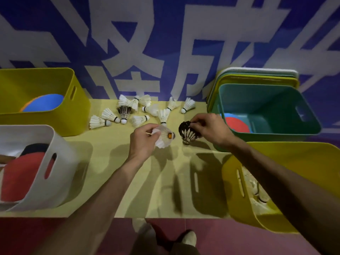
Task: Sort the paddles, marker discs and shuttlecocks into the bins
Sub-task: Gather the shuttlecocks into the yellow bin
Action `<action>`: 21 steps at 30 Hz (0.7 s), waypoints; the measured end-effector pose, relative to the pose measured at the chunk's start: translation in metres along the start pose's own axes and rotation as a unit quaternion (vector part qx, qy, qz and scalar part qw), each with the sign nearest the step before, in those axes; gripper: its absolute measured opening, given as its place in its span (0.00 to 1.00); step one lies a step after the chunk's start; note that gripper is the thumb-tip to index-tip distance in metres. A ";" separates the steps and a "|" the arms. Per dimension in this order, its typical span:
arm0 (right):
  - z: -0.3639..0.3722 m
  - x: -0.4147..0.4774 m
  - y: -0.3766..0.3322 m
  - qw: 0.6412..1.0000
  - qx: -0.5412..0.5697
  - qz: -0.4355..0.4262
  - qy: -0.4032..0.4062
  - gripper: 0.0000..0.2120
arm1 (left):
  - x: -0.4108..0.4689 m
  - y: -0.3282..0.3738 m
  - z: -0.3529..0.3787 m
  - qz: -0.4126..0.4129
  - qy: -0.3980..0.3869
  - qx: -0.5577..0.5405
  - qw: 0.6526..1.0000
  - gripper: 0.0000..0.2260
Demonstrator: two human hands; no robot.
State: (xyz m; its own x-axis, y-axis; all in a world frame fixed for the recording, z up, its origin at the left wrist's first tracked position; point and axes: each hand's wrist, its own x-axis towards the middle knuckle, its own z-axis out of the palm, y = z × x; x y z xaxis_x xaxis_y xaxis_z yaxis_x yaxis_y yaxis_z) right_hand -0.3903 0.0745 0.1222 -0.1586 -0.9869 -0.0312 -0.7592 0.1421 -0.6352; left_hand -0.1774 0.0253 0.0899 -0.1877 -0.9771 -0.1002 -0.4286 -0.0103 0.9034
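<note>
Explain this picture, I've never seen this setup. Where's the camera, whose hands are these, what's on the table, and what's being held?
There is no robot here. A person sorts by hand, and the single picture comes from a wide-angle camera worn on their head, looking forward and down.

The left hand pinches a white feather shuttlecock with an orange spot at its tip. The right hand pinches a black feather shuttlecock. Both are near the middle of the pale yellow table, and loose shuttlecocks lie in a cluster further back.

Four bins stand around:
- a white plastic bin holding a red paddle
- a far yellow bin with a blue disc
- a teal bin with a red disc
- a near yellow bin with white shuttlecocks
</note>
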 end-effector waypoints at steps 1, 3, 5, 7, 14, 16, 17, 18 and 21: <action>-0.011 -0.006 0.006 0.999 0.028 0.013 0.015 0.06 | -0.004 0.009 0.007 0.010 0.000 0.000 1.000 0.08; -0.032 -0.019 0.020 0.996 0.075 0.039 0.037 0.05 | -0.013 0.029 0.023 0.023 -0.006 -0.004 1.000 0.06; -0.051 -0.034 0.035 0.989 0.120 0.061 0.066 0.03 | -0.022 0.048 0.039 0.029 -0.022 -0.017 0.999 0.05; -0.070 -0.049 0.050 0.980 0.159 0.078 0.096 0.02 | -0.033 0.067 0.056 0.036 -0.044 -0.031 0.998 0.05; -0.134 -0.110 0.110 0.952 0.234 0.147 0.129 0.05 | -0.068 0.112 0.124 0.061 -0.152 0.004 0.987 0.09; -0.147 -0.130 0.127 0.956 0.207 0.169 0.124 0.06 | -0.076 0.118 0.143 0.077 -0.178 0.028 0.981 0.08; -0.153 -0.139 0.136 0.960 0.177 0.180 0.117 0.06 | -0.080 0.121 0.152 0.085 -0.191 0.037 0.977 0.08; -0.158 -0.148 0.145 0.965 0.144 0.192 0.106 0.06 | -0.084 0.124 0.161 0.094 -0.205 0.046 0.973 0.08; -0.170 -0.170 0.171 0.974 0.022 0.212 0.078 0.06 | -0.097 0.128 0.183 0.125 -0.247 0.075 0.958 0.07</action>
State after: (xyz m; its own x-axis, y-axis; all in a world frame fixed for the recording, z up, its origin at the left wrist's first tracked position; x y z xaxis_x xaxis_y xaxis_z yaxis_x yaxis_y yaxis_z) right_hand -0.6004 0.2794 0.1500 -0.5483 -0.8161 -0.1827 -0.5771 0.5273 -0.6237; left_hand -0.3755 0.1576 0.1394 -0.6806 -0.7250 -0.1058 -0.4299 0.2783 0.8589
